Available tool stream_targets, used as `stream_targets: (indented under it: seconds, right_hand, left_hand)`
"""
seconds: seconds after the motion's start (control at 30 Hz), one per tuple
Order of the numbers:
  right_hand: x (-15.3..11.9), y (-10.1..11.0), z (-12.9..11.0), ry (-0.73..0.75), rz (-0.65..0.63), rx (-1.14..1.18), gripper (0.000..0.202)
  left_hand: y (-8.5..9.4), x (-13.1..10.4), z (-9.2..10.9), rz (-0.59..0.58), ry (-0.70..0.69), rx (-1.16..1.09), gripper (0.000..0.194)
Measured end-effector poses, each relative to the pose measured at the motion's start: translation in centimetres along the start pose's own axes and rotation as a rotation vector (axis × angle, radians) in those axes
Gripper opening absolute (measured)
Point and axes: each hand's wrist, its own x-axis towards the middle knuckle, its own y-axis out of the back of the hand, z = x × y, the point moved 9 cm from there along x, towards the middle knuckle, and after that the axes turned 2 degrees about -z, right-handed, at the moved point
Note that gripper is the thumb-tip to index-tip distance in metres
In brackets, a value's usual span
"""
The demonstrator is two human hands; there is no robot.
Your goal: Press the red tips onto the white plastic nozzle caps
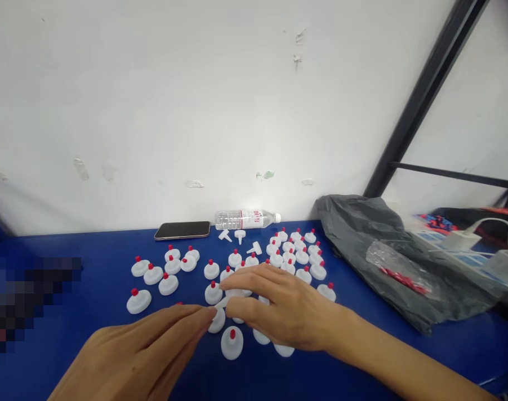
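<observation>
My right hand (281,303), coming in from the right, grips a white spout cap (223,302) whose narrow spout points left. My left hand (145,351) is closed in a pinch at the tip of that spout; whatever sits between its fingertips is hidden. Below the hands stands a white spout cap with a red tip (232,344). Many more such caps surround them, one group to the left (152,274) and a denser one to the right (302,256), partly covered by my right hand. Three spout caps without red tips (239,236) lie farther back.
A phone (182,230) and a clear plastic bottle (248,219) lie along the white wall. On the right, a dark plastic bag (362,239) carries a clear bag of small red pieces (400,273). A white power strip (465,239) is beyond it on the blue table (87,301).
</observation>
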Motion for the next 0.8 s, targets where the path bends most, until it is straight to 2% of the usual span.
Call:
stream_targets:
  seconds: [0.1, 0.2, 0.33, 0.4, 0.53, 0.67, 0.8]
  right_hand:
    - [-0.2, -0.2, 0.0, 0.004, -0.008, 0.054, 0.023]
    - [-0.4, 0.0, 0.1, 0.016, -0.004, 0.09, 0.02]
    - [-0.5, 0.2, 0.0, 0.028, -0.002, 0.114, 0.014]
    - [-0.4, 0.3, 0.0, 0.017, -0.004, 0.107, 0.015]
    - [-0.2, 0.7, -0.2, 0.008, 0.019, 0.094, 0.013]
    - [-0.2, 1.0, -0.5, 0.025, 0.045, 0.083, 0.01]
    - [-0.2, 0.6, -0.7, 0.026, 0.017, 0.054, 0.013]
  left_hand:
    - [-0.1, 0.4, 0.3, -0.005, -0.009, -0.017, 0.043]
    - [-0.2, -0.3, 0.1, -0.018, -0.036, -0.037, 0.043]
    - [-0.2, -1.8, 0.3, -0.035, -0.183, -0.032, 0.054]
    - [-0.3, -2.2, 0.3, -0.027, -0.212, -0.008, 0.058]
    - [-0.4, -2.3, 0.0, -0.033, -0.18, 0.007, 0.058]
    - [0.1, -1.9, 0.2, 0.01, -0.158, -0.004, 0.053]
    - [-0.1, -1.9, 0.1, -0.011, -0.147, 0.03, 0.054]
